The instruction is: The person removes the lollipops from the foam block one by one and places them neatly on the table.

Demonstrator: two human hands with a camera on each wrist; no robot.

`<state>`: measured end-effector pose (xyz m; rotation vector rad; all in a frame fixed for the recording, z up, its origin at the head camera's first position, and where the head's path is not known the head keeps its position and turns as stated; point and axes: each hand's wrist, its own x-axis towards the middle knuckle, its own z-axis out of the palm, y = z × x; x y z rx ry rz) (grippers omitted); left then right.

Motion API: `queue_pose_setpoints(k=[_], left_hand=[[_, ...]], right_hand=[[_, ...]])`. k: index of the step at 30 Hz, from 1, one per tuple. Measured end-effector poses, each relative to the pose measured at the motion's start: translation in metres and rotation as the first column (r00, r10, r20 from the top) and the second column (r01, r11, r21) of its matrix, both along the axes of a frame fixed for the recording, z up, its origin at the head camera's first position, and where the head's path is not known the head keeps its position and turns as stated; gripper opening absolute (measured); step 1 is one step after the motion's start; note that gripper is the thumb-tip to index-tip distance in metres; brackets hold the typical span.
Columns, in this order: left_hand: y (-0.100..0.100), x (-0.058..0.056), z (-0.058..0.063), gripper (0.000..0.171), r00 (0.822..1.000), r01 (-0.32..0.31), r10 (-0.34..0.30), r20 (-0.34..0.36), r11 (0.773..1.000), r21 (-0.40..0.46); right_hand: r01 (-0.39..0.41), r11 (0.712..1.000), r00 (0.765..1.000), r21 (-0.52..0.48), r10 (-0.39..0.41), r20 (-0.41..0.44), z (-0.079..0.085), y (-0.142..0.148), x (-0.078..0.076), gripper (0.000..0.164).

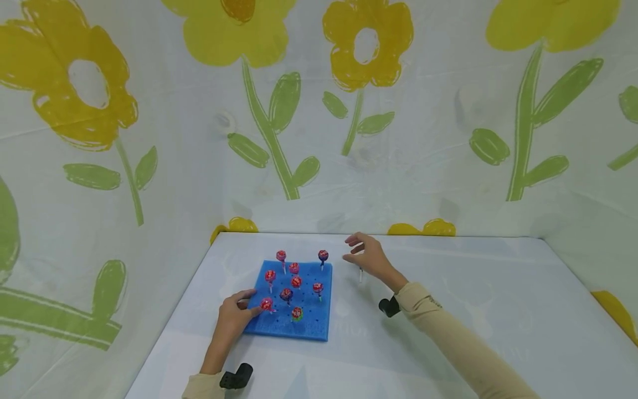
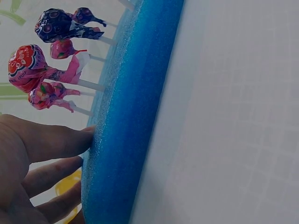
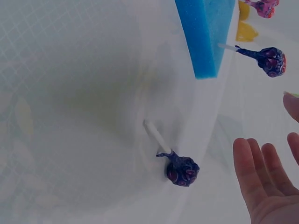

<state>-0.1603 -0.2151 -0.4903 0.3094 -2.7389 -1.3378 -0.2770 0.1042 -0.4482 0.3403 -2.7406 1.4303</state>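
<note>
A blue foam board [image 1: 314, 327] lies on the table with several wrapped lollipops standing in it by their sticks. At its left edge is my left hand [image 1: 233, 317], its thumb touching the board's upper surface near a pink lollipop [image 1: 266, 304]. In the left wrist view the other fingers reach along the board's side. My right hand [image 1: 372, 259] is raised to the right of the board, fingers spread apart and holding nothing. Near it, a dark purple lollipop [image 3: 182, 171] lies on the table, apart from the fingers; the head view shows mostly its white stick [image 1: 361, 275].
Another dark purple lollipop [image 1: 323, 256] stands at the board's far right corner. Small holes dot the foam between the sticks. The white table [image 1: 498, 310] extends right of the board, up to a flower-printed curtain [image 1: 423, 166] at its back edge.
</note>
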Motion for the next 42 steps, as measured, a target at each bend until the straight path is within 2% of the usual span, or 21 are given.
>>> queue_pose_setpoints(k=[20, 28, 34, 42], left_hand=[[0.002, -0.001, -0.004, 0.043, 1.000, -0.011, 0.011, 0.002, 1.000, 0.004], [0.002, 0.000, -0.006, 0.043, 1.000, -0.022, 0.022, -0.010, 1.000, -0.004], [0.003, 0.000, -0.004, 0.043, 0.999, -0.032, 0.032, -0.005, 0.999, 0.005], [0.003, 0.004, -0.001, 0.042, 0.999, -0.037, 0.037, 0.002, 0.999, 0.008]], right_hand=[[-0.065, 0.995, 0.998, -0.081, 0.063, -0.022, -0.009, -0.030, 0.007, 0.036], [-0.077, 0.992, 0.996, -0.095, 0.072, -0.061, -0.015, -0.043, 0.007, 0.033], [-0.089, 0.984, 0.994, -0.151, 0.078, -0.079, -0.020, -0.051, 0.006, 0.031], [-0.102, 0.984, 0.992, -0.144, 0.089, -0.092, -0.026, -0.061, 0.008, 0.027]])
